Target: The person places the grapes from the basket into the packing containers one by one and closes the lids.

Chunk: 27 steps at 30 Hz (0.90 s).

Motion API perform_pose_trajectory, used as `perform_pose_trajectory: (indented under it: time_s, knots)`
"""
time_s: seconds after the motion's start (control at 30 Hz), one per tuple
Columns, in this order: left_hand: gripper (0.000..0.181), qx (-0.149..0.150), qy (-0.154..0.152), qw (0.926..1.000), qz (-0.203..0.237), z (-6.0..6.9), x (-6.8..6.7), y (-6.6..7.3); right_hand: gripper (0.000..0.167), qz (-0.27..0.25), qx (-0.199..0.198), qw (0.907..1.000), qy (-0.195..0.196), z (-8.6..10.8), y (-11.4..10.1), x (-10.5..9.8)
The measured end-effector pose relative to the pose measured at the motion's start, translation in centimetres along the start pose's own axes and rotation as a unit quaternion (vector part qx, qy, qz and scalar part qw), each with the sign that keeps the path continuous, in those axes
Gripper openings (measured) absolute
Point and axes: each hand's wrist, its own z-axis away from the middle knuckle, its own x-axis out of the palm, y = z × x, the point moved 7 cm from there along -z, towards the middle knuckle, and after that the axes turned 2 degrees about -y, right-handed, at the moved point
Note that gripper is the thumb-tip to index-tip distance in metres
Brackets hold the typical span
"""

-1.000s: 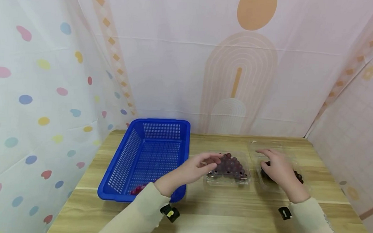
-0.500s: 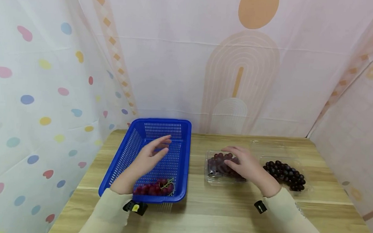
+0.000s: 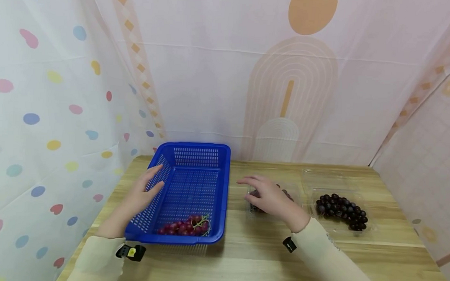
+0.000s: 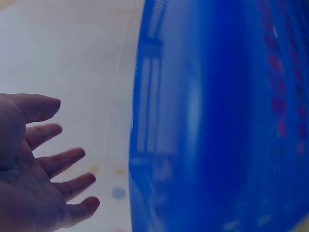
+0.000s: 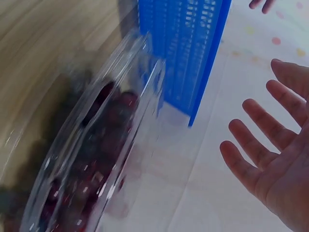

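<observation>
The left hand point(image 3: 137, 197) hovers over the left rim of a blue plastic basket point(image 3: 224, 190), fingers spread and holding nothing; the left wrist view shows its palm beside the basket wall. Inside the basket, at the near end, lies a bunch of red grapes point(image 3: 183, 226) with green stems. My right hand point(image 3: 269, 197) is above a clear plastic box point(image 3: 296, 189) of reddish grapes point(image 5: 96, 154), its fingers apart and gripping nothing. The hand hides part of that box in the head view. Right of it, a bunch of dark grapes point(image 3: 342, 210) lies in another clear box.
Behind the dark grapes, a clear lid point(image 3: 325, 176) lies folded back. All stands on a wooden table point(image 3: 223, 266). A pale patterned curtain point(image 3: 212, 94) hangs behind and at both sides.
Both hands have moved left: the left one from beside the middle box to the basket's left rim, the right one from over the dark grapes to above the middle box.
</observation>
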Motion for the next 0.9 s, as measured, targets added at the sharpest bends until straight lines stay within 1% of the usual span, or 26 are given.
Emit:
perform_pose_trajectory:
  time_s: [0.03, 0.13, 0.27, 0.33, 0.43, 0.5, 0.57, 0.63, 0.73, 0.83, 0.9]
  knots:
    - [0.056, -0.007, 0.0, 1.0, -0.005, 0.1, -0.3, -0.6, 0.04, -0.001, -0.008, 1.0, -0.004, -0.3, -0.4, 0.2]
    - [0.065, -0.044, -0.014, 0.9988, -0.015, 0.6, -1.1, -2.7, 0.041, 0.0, -0.017, 0.9997, -0.019, -1.3, -1.1, 1.0]
    - [0.072, -0.087, -0.041, 0.9952, -0.02, 1.2, -1.5, -5.2, 0.043, -0.001, -0.022, 0.9988, -0.044, -2.5, -2.2, 1.9]
    - [0.072, -0.099, -0.05, 0.9937, -0.011, 1.3, -1.4, -6.2, 0.044, -0.002, -0.028, 0.9983, -0.052, -3.0, -2.9, 1.9]
    - [0.07, -0.123, -0.07, 0.9893, 0.036, 1.6, -1.2, -7.7, 0.047, 0.0, -0.033, 0.9974, -0.064, -3.8, -4.1, 1.8]
    - [0.068, -0.146, -0.083, 0.9831, 0.072, 1.9, -1.0, -8.6, 0.049, 0.008, -0.036, 0.9966, -0.073, -4.4, -4.8, 1.8]
    - [0.066, -0.171, -0.097, 0.9747, 0.108, 2.2, -0.7, -9.4, 0.051, 0.025, -0.036, 0.9955, -0.084, -5.0, -5.3, 2.1]
    - [0.064, -0.192, -0.101, 0.9675, 0.13, 2.5, -0.5, -10.0, 0.053, 0.038, -0.035, 0.9941, -0.095, -5.7, -5.6, 2.5]
    - [0.06, -0.216, -0.095, 0.9591, 0.156, 2.7, -0.4, -10.7, 0.056, 0.042, -0.034, 0.9922, -0.112, -6.5, -6.1, 3.3]
    - [0.058, -0.229, -0.08, 0.9505, 0.194, 2.7, -0.2, -11.3, 0.057, 0.034, -0.032, 0.9906, -0.129, -7.2, -6.6, 3.9]
    - [0.056, -0.235, -0.069, 0.9433, 0.225, 2.6, -0.1, -11.6, 0.057, 0.026, -0.033, 0.9897, -0.136, -7.7, -7.0, 4.4]
